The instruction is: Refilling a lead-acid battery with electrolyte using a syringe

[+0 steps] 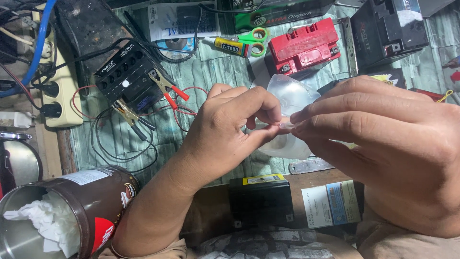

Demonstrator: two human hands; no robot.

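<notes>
A small clear plastic bag is held up above the workbench, between both hands, roughly at centre of view. The left hand is closed on the bag's near edge, thumb and forefinger pinched together. The right hand is likewise pinched on the same edge, fingertips nearly touching those of the left. Judged step: the bag mouth is being worked apart or torn at the pinch point. The next move is judged to call for a firm two-sided grip and a small, controlled pull, since the film is thin.

Packages and labels noted:
- Red battery, boxy, behind the bag.
- Black battery at left, white label on top, with clips and red and black wires attached.
- Yellow glue tube lying beside green-handled scissors.
- Brown can with a red label patch, lower left, stuffed with white tissue.
- White and blue printed card at the near edge.
</notes>
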